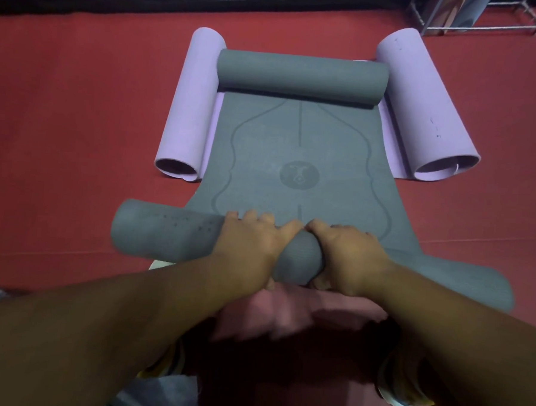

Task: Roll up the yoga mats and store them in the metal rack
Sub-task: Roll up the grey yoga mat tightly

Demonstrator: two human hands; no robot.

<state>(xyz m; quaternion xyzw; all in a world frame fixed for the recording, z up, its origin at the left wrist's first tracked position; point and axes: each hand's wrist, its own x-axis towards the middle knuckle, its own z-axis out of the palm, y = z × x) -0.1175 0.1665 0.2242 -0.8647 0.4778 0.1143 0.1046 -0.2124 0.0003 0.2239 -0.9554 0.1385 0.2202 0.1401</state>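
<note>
Underfoot, floor: red floor [64, 105] fills most of the view, with a dark band and a blue strip along the far edge.
Purple mat: purple mat [426, 111] lies crosswise under the grey one, both its ends curled into rolls, one on the left and one on the right of the grey mat; each roll's open end faces the camera.
Grey mat: grey yoga mat [297, 161] lies on the floor over the purple one, its flat middle showing a printed outline and a round emblem; the far end is a tight roll across the top, the near end a second roll under the hands.
Near roll: near roll [166, 231] sticks out well to the left of the hands; its right part looks looser and flatter, though blur makes that hard to judge.
Metal rack: metal rack [487, 18] stands at the top right corner, well apart from the mats, with what seem to be rolled mats inside.
Left hand: left hand [249, 245] grips the near roll, fingers curled over its top.
Right hand: right hand [347, 256] grips the same roll just beside the left, fingers wrapped over it, thumb underneath.
In the way: both forearms cross the lower view and hide the floor just before the roll; the far grey roll sits between the hands and the rack.
</note>
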